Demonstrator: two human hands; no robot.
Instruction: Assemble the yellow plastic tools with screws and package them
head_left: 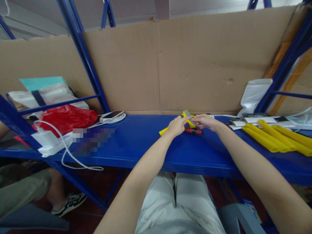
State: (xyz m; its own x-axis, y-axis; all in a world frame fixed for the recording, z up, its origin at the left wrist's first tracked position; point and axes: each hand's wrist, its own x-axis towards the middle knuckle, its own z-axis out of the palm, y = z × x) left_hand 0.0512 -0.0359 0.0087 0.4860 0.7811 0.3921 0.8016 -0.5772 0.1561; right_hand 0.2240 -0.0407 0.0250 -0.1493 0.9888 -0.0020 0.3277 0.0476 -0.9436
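Observation:
My left hand (176,126) is closed around a yellow tool with a flat grey plate (188,117) at its head. One finger lies against the plate. A yellow end (163,131), perhaps its handle, shows below my left wrist. My right hand (204,122) pinches the plate's right edge with fingertips. Both hands are just above the blue shelf, toward its back. A red and black handle (193,130), like a screwdriver's, lies beneath the tool between my hands. My fingers hide part of the yellow tool.
Several yellow tubes (275,138) lie at right, beside packaged pieces (243,121). A clear plastic bag (255,94) leans by the right post. At left are a phone (113,114), a power strip (55,148) with white cable, and a red bag (65,118). Cardboard (158,65) walls the back.

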